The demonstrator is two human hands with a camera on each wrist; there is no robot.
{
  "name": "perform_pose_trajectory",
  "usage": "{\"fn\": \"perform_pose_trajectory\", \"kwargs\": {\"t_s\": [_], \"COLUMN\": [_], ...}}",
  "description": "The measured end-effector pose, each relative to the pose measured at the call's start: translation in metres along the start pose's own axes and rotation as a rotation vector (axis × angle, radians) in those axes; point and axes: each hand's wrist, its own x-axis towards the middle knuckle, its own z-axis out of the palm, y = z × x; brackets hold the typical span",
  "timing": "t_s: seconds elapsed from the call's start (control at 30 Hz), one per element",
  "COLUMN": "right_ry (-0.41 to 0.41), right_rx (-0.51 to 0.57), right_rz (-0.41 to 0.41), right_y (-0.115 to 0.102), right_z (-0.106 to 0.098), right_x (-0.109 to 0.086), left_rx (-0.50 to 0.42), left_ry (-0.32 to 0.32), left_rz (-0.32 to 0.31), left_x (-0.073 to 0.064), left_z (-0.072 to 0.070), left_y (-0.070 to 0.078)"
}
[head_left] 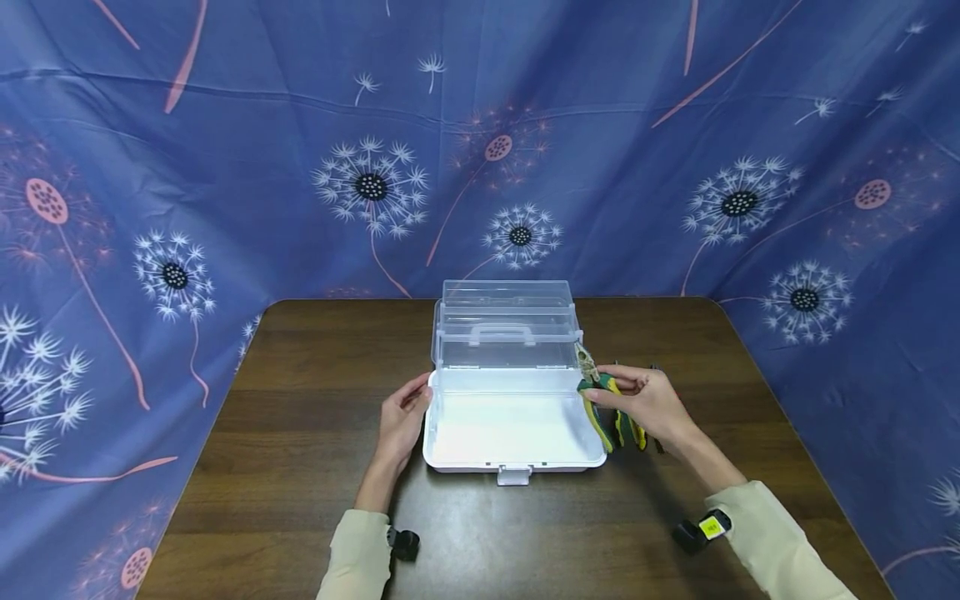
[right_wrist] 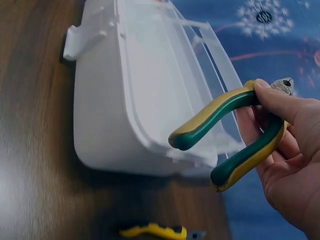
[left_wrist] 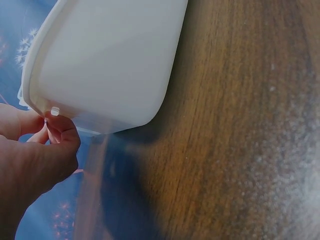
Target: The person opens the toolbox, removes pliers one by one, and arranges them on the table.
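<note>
A white plastic toolbox [head_left: 517, 429] stands on the table with its clear lid and trays [head_left: 506, 321] raised at the back. My left hand [head_left: 402, 419] is at the box's left side, thumb and fingers pinching its rim [left_wrist: 36, 102]. Combination pliers [right_wrist: 220, 117] with green and yellow handles are gripped by my right hand [head_left: 647, 402] near the pivot. Above the box's right edge, their metal jaws point toward the back and the handles spread apart toward the front. The box's inside shows a bare white bottom.
Right of the box, partly behind my right hand and the pliers, lies a yellow and black handled tool [right_wrist: 157, 230]. A thin dark tool [head_left: 658, 447] shows beside it. The brown wooden table [head_left: 315, 467] ends at a blue dandelion-patterned cloth [head_left: 247, 167]. A latch [head_left: 513, 477] sticks out in front.
</note>
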Motion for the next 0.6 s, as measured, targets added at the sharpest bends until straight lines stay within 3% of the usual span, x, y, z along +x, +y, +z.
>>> {"fn": "perform_pose_trajectory", "kwargs": {"t_s": [0.4, 0.6], "right_ry": [0.067, 0.095], "right_rx": [0.149, 0.078], "right_rz": [0.070, 0.150], "right_y": [0.034, 0.055], "right_z": [-0.048, -0.073], "right_x": [-0.006, -0.009], "left_rx": [0.001, 0.002], "left_ry": [0.006, -0.001], "left_rz": [0.003, 0.005], "left_x": [0.000, 0.001], "left_z": [-0.001, -0.001], "left_y": [0.000, -0.002]}}
